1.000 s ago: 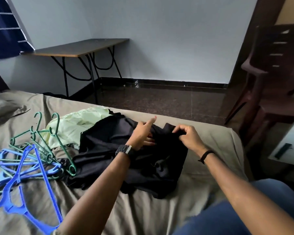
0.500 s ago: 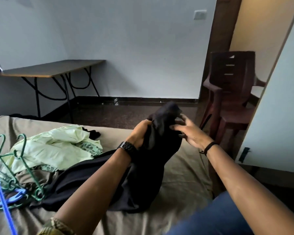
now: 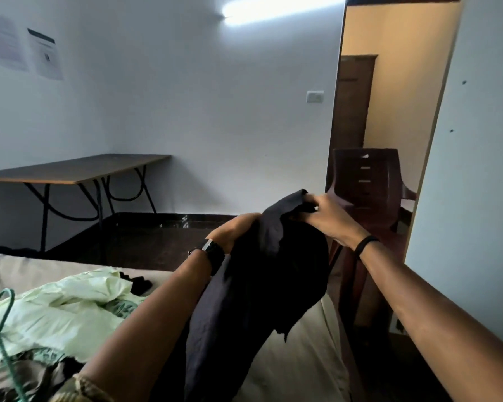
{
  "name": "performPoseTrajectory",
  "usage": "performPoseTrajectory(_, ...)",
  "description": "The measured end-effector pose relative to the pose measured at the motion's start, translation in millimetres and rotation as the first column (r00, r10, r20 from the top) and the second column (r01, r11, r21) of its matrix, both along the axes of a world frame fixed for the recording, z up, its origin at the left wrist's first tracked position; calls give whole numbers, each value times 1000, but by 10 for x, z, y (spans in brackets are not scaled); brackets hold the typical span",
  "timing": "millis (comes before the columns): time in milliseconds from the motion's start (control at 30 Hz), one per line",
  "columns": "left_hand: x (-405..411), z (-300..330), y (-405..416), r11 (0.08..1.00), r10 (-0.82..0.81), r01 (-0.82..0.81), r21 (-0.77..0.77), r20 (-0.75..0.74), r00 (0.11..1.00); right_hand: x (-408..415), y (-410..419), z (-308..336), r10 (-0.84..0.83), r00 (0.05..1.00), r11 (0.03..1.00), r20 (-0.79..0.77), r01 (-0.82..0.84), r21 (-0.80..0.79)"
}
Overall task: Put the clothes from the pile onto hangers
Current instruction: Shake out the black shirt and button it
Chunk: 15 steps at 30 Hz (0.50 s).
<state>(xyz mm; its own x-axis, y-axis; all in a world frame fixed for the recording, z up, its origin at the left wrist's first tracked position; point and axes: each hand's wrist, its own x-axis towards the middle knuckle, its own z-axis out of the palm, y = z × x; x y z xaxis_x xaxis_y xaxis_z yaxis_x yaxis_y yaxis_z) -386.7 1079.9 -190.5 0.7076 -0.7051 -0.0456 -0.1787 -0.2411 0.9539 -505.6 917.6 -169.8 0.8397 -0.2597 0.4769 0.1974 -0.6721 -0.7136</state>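
Black garment [image 3: 262,288] raised above the bed [image 3: 296,364], gripped at its upper edge by left hand [image 3: 238,230], fingers curled into the cloth, and pinched at the topmost fold by right hand [image 3: 325,216], fingertips closed on the fabric; lower part hanging down toward the bed, hidden behind the left forearm. Remaining pile at lower left: pale green garment [image 3: 61,311] on top, with a patterned dark piece [image 3: 32,369] below it and a small black item [image 3: 140,284] at its far edge. Likely risks, as judgement: limp cloth slipping from the light right-hand pinch; neckline or shoulders not located, since the garment hangs bunched; trailing hem dragging pile items off the bed; hanger hook snagging in the pale fabric it lies against. Count in view: two hands, one lifted garment, at least three pieces left in the pile, one green hanger [image 3: 0,329] partly visible, one table [image 3: 79,169], one chair [image 3: 366,181].
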Motion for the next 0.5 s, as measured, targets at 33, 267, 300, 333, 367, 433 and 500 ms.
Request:
performPoseTrajectory(33, 1, 101, -38, 998, 9, -15, 55, 103, 995, 40, -54, 63, -76, 997, 993, 16, 77, -89)
performPoseTrajectory(267, -70, 999, -267, 986, -140, 165, -2, 513, 847, 247, -137, 631, -81, 996, 925, -33, 63, -376)
performPoseTrajectory(300, -9, 1071, -281, 985, -164, 161, 55, 550, 819, 248, -142, 705, -69, 997, 923, -38, 49, -383)
performPoseTrajectory(333, 60, 1145, -287, 985, -171, 159, 72, 554, 814, 239, -165, 780, -53, 998, 926, -45, 32, -376)
performPoseTrajectory(367, 125, 1211, -286, 985, -169, 163, 59, 537, 827, 215, -185, 844, -31, 998, 935, -57, 9, -354)
performPoseTrajectory(433, 216, 1336, -288, 985, -159, 171, 19, 489, 858, 154, -217, 950, 31, 996, 961, -79, -51, -273)
performPoseTrajectory(500, 244, 1439, -300, 987, -134, 159, -20, 441, 887, 105, -238, 992, 155, 985, 981, -70, -162, -104)
